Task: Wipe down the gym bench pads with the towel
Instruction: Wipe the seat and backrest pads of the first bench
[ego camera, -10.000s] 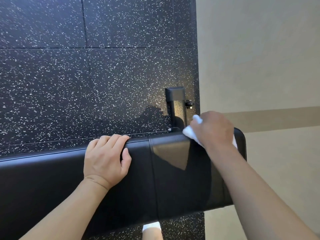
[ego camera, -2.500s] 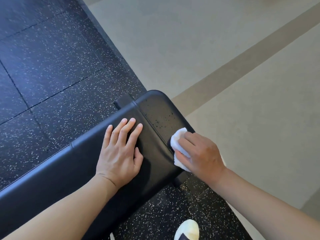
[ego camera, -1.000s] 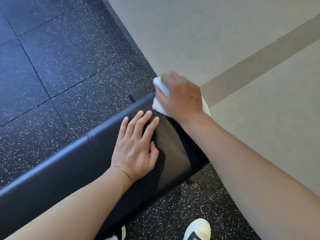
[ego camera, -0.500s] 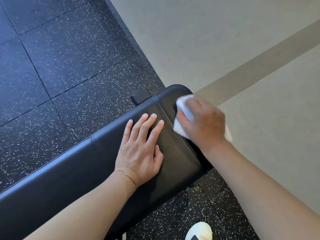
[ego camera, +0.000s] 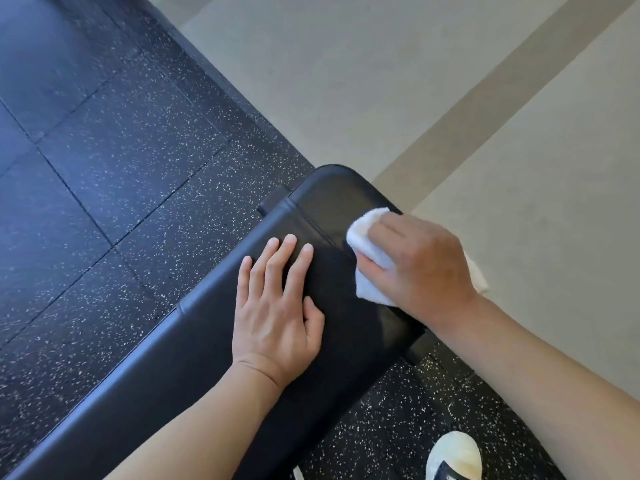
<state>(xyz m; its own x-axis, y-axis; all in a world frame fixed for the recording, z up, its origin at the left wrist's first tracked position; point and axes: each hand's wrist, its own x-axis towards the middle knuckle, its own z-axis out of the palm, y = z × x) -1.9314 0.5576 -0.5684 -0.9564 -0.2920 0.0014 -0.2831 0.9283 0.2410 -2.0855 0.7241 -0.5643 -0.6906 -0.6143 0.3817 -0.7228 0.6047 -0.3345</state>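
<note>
Sneaker toe (ego camera: 455, 453), white with a dark patch, pokes in at the bottom edge on the black speckled rubber flooring (ego camera: 114, 202). Just beyond it, a long black bench pad (ego camera: 194, 358) runs diagonally from the lower left up toward the centre. The left hand (ego camera: 277, 306) lies flat on this pad, fingers straight and close together, palm down, holding nothing. Beside it, past a seam, sits the shorter end pad (ego camera: 329, 199) with its rounded corner. The right hand (ego camera: 419, 268) rests on the near right part of that end pad, its fingers curled over a bunched white towel (ego camera: 369, 258) and pressing it against the pad's surface; a bit of the towel sticks out past the wrist side. Farther off, the rubber flooring ends at a pale beige floor (ego camera: 346, 81) crossed by a darker tan stripe (ego camera: 485, 95).
</note>
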